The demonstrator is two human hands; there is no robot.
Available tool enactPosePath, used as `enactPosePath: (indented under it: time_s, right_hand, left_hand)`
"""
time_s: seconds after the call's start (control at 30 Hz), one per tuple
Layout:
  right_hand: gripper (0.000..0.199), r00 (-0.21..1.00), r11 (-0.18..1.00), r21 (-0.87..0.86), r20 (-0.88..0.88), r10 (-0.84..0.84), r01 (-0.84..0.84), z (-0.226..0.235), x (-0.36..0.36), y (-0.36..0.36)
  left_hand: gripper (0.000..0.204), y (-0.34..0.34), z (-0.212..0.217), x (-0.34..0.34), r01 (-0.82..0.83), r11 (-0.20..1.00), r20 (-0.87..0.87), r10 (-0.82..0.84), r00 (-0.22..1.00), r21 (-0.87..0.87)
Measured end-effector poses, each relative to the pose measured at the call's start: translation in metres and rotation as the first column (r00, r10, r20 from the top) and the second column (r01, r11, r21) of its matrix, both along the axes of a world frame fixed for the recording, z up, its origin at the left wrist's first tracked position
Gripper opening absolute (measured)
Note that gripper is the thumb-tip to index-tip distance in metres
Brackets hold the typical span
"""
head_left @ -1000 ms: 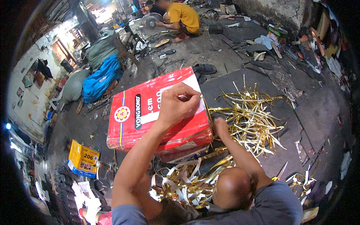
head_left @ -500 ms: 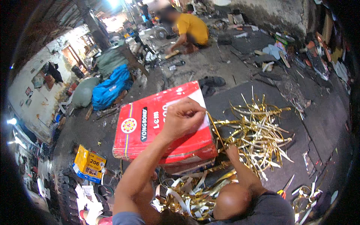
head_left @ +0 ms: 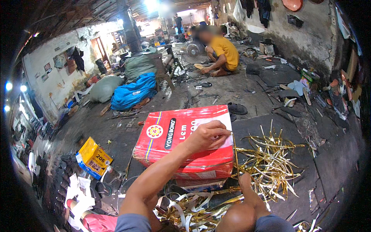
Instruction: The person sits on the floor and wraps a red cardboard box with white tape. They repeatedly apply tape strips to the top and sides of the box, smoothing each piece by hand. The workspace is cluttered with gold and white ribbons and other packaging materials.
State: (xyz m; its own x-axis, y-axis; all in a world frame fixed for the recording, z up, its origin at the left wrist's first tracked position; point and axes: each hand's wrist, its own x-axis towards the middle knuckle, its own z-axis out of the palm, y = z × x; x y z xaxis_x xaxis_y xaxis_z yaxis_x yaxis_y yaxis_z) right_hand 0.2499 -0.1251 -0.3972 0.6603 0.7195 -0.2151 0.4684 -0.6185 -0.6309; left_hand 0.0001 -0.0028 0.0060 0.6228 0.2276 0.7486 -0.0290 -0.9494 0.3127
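A red carton [head_left: 214, 161] with a shiny wrapped surface stands in front of me. Over its top right part, my left hand [head_left: 208, 136] is closed, pinching one end of a narrow gold strip [head_left: 235, 152]. The strip runs down along the carton's right edge to my right hand [head_left: 245, 180], which is low beside the carton. Its fingers look closed on the strip's lower part, though they show only in part. To the right, a tangled heap of gold and white strips [head_left: 270, 166] lies on a dark mat. More strips [head_left: 183, 214] lie between the carton and my knee.
A yellow and blue carton [head_left: 95, 158] and white paper scraps [head_left: 82, 195] lie to the left. Further off are a blue sack [head_left: 133, 91] and a dark sandal [head_left: 237, 108]. A co-worker in a yellow shirt [head_left: 226, 52] squats at the back, near a fan [head_left: 193, 50].
The view has tilted up, so the carton and both hands sit lower in it and more of the back room shows. The gold strip now hangs more upright between my hands.
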Motion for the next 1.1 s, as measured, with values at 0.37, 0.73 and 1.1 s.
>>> enactPosePath:
  time_s: [0.37, 0.73, 1.1]
  right_hand:
    - [0.030, 0.974, 0.995, -0.096, 0.227, 0.007, 0.016, 0.005, 0.021, -0.019]
    - [0.032, 0.926, 0.983, -0.185, 0.370, 0.078, -0.009, -0.031, 0.099, -0.033]
    - [0.026, 0.997, 0.975, 0.219, 0.060, -0.045, 0.031, -0.049, 0.161, -0.057]
  left_hand:
    - [0.017, -0.001, -0.001, -0.002, 0.050, 0.997, 0.023, -0.049, 0.999, -0.053]
    - [0.048, -0.007, 0.004, -0.010, -0.043, 0.999, -0.272, 0.039, 0.961, -0.008]
    - [0.051, -0.075, -0.020, 0.008, -0.214, 0.876, -0.046, 0.258, 0.965, 0.433]
